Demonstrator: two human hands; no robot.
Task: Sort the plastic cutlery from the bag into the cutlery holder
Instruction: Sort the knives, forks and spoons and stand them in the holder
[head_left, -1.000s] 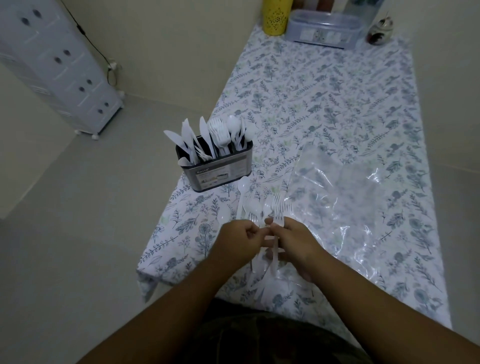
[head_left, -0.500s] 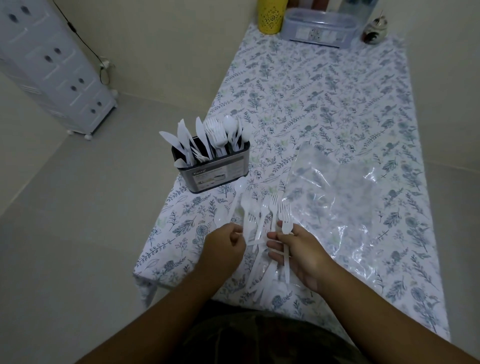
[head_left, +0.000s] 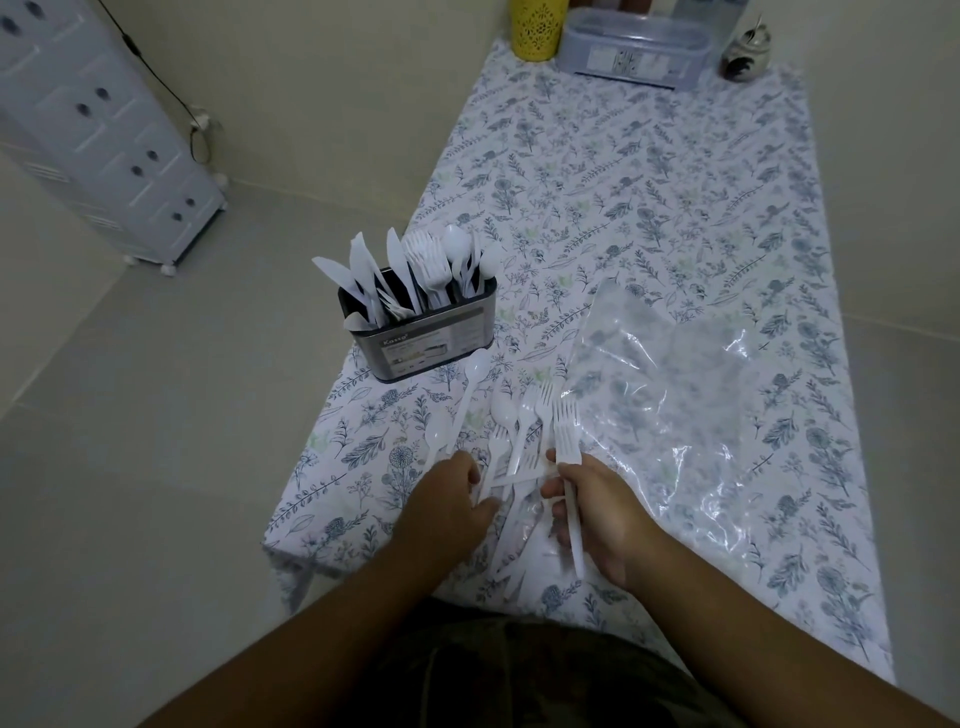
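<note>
A dark cutlery holder (head_left: 434, 343) stands near the table's left edge, holding several white plastic knives, forks and spoons. A loose pile of white plastic cutlery (head_left: 511, 441) lies on the floral tablecloth in front of it. My right hand (head_left: 597, 512) holds white forks (head_left: 567, 441) by the handles, tines pointing away from me. My left hand (head_left: 449, 499) rests in the pile, its fingers curled on a white piece whose kind I cannot tell. The clear plastic bag (head_left: 670, 395) lies flat to the right.
At the far end of the table (head_left: 649, 197) stand a yellow cup (head_left: 537, 23), a lidded plastic box (head_left: 634, 47) and a small jar (head_left: 745, 54). A white drawer cabinet (head_left: 98, 130) stands on the floor at left. The table's left edge runs close beside the holder.
My hands have drawn apart. The right hand has lifted forks out of the pile and holds them; the left hand stays low in the pile.
</note>
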